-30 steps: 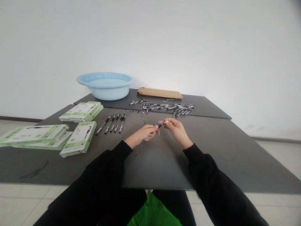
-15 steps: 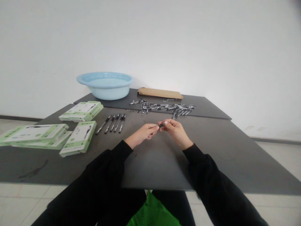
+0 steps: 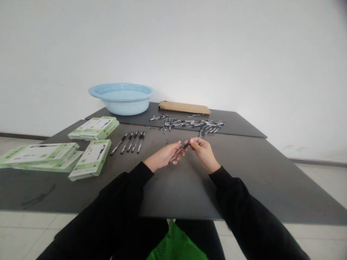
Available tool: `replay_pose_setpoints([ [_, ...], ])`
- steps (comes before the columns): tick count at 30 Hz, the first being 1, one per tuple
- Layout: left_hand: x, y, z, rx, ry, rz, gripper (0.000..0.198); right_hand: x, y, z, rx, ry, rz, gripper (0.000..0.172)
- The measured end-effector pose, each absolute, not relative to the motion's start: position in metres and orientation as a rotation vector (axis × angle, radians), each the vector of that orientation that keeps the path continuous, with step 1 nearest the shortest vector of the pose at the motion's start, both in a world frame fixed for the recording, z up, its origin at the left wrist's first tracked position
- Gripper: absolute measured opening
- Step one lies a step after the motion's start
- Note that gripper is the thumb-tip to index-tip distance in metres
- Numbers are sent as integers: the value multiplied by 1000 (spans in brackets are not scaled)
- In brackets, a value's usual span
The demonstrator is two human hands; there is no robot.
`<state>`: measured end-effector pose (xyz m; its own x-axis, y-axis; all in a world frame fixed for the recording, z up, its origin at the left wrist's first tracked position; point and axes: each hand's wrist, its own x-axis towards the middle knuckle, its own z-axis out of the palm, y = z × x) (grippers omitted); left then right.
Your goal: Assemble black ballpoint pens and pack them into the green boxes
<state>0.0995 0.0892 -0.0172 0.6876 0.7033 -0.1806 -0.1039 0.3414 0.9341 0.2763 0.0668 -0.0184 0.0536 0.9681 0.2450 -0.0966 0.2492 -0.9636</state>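
Boxes [image 3: 90,159], contents hidden, lie left of the pen [image 3: 179,152] that right hand [image 3: 202,152] pinches and left hand [image 3: 165,156] loosely holds.

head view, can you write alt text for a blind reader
A person's right hand grips one end of a pen lying against the left hand, above a dark table. To the left are lined-up pens and green boxes; farther back, a blue basin, cardboard package and heap of pens or pen parts.

I hold one pen [image 3: 174,157]; I count also five lined-up pens [image 3: 132,141], at least four green boxes [image 3: 90,159], one basin [image 3: 126,106], one cardboard piece [image 3: 184,107]. The piled pens [image 3: 210,127] I cannot count.
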Motion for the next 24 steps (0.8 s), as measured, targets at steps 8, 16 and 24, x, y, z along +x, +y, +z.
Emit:
replay_pose_setpoints([
  [8, 96, 93, -14, 1032, 638, 504, 29, 283, 66, -11, -979, -1198, 974, 25],
  [16, 96, 90, -13, 893, 605, 609, 25, 282, 68, -14, -973, -1174, 1026, 26],
  [24, 100, 91, -16, 1006, 777, 798, 26, 278, 67, -17, -959, -1133, 1084, 28],
])
